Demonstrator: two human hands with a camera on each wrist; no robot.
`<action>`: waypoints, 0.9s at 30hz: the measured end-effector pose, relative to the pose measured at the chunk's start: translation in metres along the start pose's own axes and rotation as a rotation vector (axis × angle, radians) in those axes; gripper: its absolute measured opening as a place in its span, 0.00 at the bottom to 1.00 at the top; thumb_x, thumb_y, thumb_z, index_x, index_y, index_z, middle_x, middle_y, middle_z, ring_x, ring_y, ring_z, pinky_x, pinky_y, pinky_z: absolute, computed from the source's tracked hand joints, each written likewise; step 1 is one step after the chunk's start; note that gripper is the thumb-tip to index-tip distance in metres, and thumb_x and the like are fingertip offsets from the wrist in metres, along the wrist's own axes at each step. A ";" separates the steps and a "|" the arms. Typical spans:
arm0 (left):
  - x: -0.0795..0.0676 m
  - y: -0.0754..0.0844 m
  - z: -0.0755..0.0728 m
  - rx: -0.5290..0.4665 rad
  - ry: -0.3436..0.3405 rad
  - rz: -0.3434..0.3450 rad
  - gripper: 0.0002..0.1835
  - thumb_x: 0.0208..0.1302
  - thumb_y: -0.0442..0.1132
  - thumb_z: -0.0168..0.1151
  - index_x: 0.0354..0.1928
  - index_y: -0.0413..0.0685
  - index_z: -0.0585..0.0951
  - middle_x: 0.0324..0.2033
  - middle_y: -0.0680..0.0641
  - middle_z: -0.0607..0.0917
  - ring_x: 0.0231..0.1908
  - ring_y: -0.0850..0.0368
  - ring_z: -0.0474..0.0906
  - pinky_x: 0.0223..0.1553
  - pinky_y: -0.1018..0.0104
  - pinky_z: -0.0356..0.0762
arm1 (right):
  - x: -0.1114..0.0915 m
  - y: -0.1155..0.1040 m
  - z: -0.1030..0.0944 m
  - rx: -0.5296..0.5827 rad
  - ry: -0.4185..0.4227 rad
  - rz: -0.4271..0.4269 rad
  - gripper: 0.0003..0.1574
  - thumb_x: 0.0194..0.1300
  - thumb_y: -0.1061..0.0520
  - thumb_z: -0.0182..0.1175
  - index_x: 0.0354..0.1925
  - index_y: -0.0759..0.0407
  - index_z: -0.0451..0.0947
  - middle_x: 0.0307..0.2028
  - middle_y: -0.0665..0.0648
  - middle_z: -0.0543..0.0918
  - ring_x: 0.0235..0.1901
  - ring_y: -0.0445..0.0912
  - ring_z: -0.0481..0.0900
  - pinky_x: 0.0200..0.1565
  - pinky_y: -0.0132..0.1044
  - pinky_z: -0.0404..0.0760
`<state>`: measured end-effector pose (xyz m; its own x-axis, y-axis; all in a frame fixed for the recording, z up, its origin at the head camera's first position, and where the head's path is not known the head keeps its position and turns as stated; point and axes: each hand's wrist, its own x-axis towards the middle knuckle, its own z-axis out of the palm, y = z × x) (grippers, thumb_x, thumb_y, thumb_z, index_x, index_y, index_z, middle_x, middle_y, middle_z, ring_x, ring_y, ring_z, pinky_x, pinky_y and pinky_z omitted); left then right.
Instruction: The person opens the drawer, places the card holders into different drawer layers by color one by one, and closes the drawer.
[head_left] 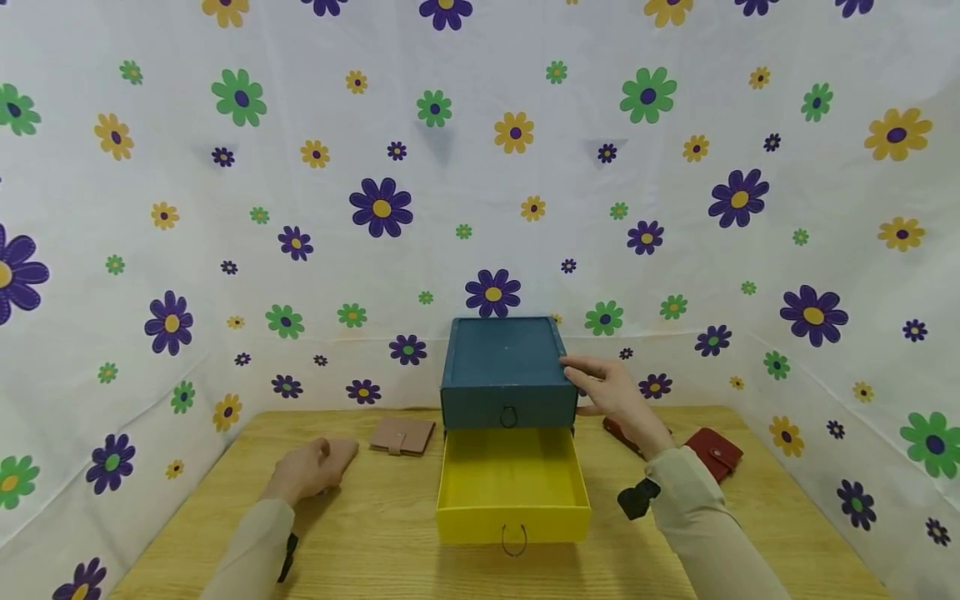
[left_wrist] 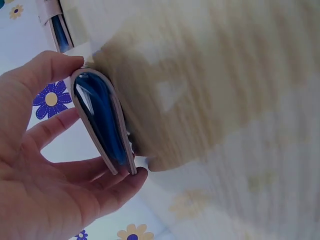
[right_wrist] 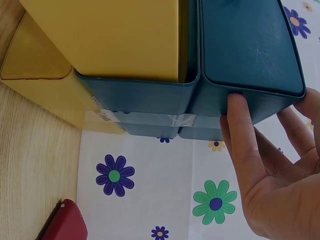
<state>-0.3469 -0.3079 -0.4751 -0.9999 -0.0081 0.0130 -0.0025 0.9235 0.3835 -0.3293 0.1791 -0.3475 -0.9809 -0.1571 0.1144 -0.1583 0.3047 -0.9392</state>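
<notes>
My left hand (head_left: 302,469) pinches a small pink wallet (left_wrist: 120,131), thumb at its folded edge and fingertips at the far end; a blue lining shows inside. It is held low over the table's left side. My right hand (head_left: 609,390) rests on the right side and upper edge of a blue drawer box (head_left: 504,354), its fingers extended. In the right wrist view its fingertips touch the blue side panel (right_wrist: 250,45). Below the blue top, a yellow drawer (head_left: 513,525) with a thin ring handle is pulled out, nothing visible inside.
A second pink wallet (head_left: 402,436) lies left of the box. To the right are a red wallet (head_left: 712,452) with a snap strap and a dark red wallet (head_left: 622,435), partly hidden by my right arm. A flower-print cloth (head_left: 480,167) hangs behind the wooden table (head_left: 375,533).
</notes>
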 end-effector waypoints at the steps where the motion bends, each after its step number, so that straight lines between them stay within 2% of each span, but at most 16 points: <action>1: -0.002 -0.001 0.000 -0.005 -0.001 0.011 0.29 0.56 0.45 0.65 0.55 0.34 0.73 0.43 0.33 0.83 0.38 0.43 0.78 0.45 0.44 0.77 | 0.000 0.000 0.000 0.001 0.002 0.001 0.27 0.75 0.51 0.51 0.68 0.56 0.70 0.70 0.65 0.66 0.66 0.65 0.67 0.50 0.56 0.81; 4: -0.005 -0.003 0.000 -0.035 -0.004 0.033 0.26 0.55 0.44 0.66 0.53 0.37 0.74 0.43 0.34 0.83 0.35 0.46 0.76 0.43 0.46 0.76 | 0.000 0.000 0.001 -0.001 0.004 0.000 0.27 0.75 0.51 0.51 0.68 0.55 0.70 0.70 0.64 0.67 0.66 0.65 0.68 0.49 0.56 0.81; 9: -0.008 -0.005 0.000 -0.052 -0.019 0.071 0.23 0.55 0.42 0.66 0.52 0.40 0.76 0.49 0.30 0.81 0.38 0.44 0.76 0.45 0.44 0.76 | -0.001 0.002 0.001 -0.016 0.000 0.012 0.27 0.75 0.50 0.51 0.68 0.54 0.70 0.71 0.63 0.66 0.66 0.64 0.68 0.49 0.55 0.82; 12: -0.009 -0.005 0.000 -0.041 -0.027 0.076 0.24 0.55 0.43 0.67 0.52 0.41 0.76 0.51 0.29 0.80 0.40 0.43 0.76 0.48 0.43 0.75 | -0.001 0.003 0.001 -0.022 -0.002 0.015 0.28 0.75 0.49 0.52 0.69 0.54 0.69 0.71 0.62 0.65 0.66 0.64 0.68 0.50 0.54 0.81; 18: -0.007 -0.003 -0.001 0.004 -0.026 0.100 0.28 0.54 0.48 0.71 0.54 0.40 0.77 0.49 0.30 0.82 0.37 0.46 0.77 0.48 0.43 0.76 | -0.001 0.001 0.000 -0.019 0.004 0.016 0.28 0.75 0.49 0.52 0.69 0.54 0.69 0.71 0.62 0.65 0.66 0.64 0.68 0.51 0.55 0.81; 27: -0.008 -0.005 -0.002 0.021 -0.010 0.073 0.30 0.54 0.50 0.72 0.55 0.39 0.78 0.53 0.29 0.80 0.44 0.42 0.80 0.52 0.40 0.75 | 0.000 0.001 0.000 0.007 0.000 0.004 0.27 0.75 0.51 0.51 0.68 0.56 0.70 0.70 0.65 0.66 0.66 0.65 0.67 0.50 0.57 0.80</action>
<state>-0.3391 -0.3130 -0.4753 -0.9975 0.0632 0.0309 0.0701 0.9292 0.3628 -0.3296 0.1796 -0.3480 -0.9816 -0.1561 0.1101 -0.1533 0.2993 -0.9418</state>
